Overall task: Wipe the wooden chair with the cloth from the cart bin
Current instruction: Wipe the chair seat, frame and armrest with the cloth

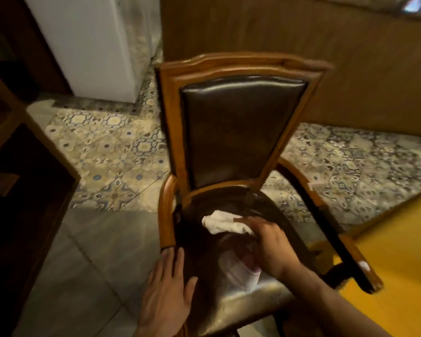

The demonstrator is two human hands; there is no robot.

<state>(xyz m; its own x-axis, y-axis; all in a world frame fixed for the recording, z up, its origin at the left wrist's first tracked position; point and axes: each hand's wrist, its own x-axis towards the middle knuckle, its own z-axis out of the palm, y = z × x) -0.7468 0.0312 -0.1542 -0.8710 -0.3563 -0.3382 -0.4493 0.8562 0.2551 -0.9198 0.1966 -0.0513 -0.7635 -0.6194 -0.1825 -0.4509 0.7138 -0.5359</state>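
A wooden chair [170, 113] with a dark leather back and seat stands right in front of me, its armrests curving toward me. My right hand [270, 246] presses a white cloth [219, 223] onto the rear part of the seat, fingers closed over it. A blurred pale streak of cloth shows under that wrist. My left hand [167, 293] lies flat with fingers spread on the front end of the left armrest and seat edge, holding nothing.
A white cabinet or appliance [90, 45] stands at the back left on patterned floor tiles [107, 147]. Dark wooden furniture [15, 166] fills the left side. A wood-panelled wall [350, 57] rises behind the chair. A yellow surface [399, 251] lies at the right.
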